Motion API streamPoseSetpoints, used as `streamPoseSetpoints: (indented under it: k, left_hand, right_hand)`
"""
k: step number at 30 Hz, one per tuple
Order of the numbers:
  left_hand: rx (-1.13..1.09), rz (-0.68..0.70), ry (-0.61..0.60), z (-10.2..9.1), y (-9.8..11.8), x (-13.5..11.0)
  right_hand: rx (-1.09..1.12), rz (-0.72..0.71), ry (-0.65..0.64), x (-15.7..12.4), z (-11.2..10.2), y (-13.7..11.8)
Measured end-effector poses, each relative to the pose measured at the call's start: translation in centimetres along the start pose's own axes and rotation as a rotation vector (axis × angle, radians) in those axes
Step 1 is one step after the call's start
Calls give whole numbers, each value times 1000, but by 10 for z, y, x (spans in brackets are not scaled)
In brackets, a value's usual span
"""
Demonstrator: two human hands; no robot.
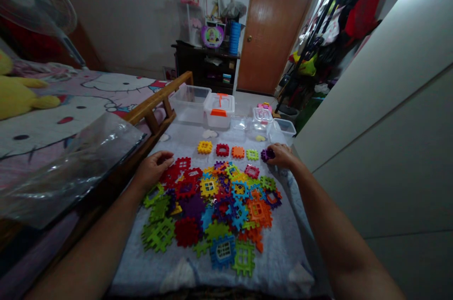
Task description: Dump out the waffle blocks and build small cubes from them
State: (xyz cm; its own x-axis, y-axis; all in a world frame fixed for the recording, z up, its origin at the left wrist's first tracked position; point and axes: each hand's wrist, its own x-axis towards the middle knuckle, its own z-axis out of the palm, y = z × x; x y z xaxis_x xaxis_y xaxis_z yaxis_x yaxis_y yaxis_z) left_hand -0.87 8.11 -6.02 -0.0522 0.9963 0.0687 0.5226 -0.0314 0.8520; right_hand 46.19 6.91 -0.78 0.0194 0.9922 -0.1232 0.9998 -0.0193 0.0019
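Note:
At the right end of a row of interlocking building pieces, my right hand (281, 154) grips a purple interlocking piece (268, 154) that touches or sits close to the cloth. The row also has a yellow piece (205, 147), a red piece (222, 150), an orange piece (238, 152) and a light green piece (252, 154). My left hand (155, 169) rests at the left edge of a mixed pile, beside red pieces (183, 163). Its fingers are loosely bent, thumb apart, with nothing visible in them. The pile includes a blue window piece (223, 251) and a purple flat piece (193, 207).
A patterned cloth (272, 253) covers the table. Behind the row stand a see-through bin (193, 104), a lidded box with orange clips (219, 118) and smaller containers (284, 127). A wooden rail (152, 102) borders the left; a pale cabinet (382, 139) stands right.

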Motion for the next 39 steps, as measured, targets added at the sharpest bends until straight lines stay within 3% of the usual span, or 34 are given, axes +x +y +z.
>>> streamPoseSetpoints:
  k: [5,10,12,15,17,21,24,32,39]
  left_hand:
    - [-47,-11,-3,-2,2,-2]
    - [-141,-26,-34,-7,7,-5]
    - [-150,-36,-39,-8,10,-7]
    - [-145,-43,-27,-7,13,-8]
    - [-152,-30,-23,-6,14,-9]
    - [-144,1,-34,-5,10,-9]
    - [-117,18,-45,-5,5,-7]
    - [-98,16,-64,-6,7,-8]
    - [-115,30,-80,-4,1,-6]
  right_hand:
    - [-7,16,-11,-4,-5,-2]
    - [85,-49,202,-27,-10,-18]
    - [186,-180,237,-39,-10,-36]
    - [364,-437,199,-54,-9,-72]
    - [414,-527,162,-56,-8,-99]
    - [354,-537,128,-47,-8,-142]
    - [280,-488,78,-36,-6,-159]
    - [358,-488,81,-26,2,-157]
    - [493,-430,146,-45,-1,-121]
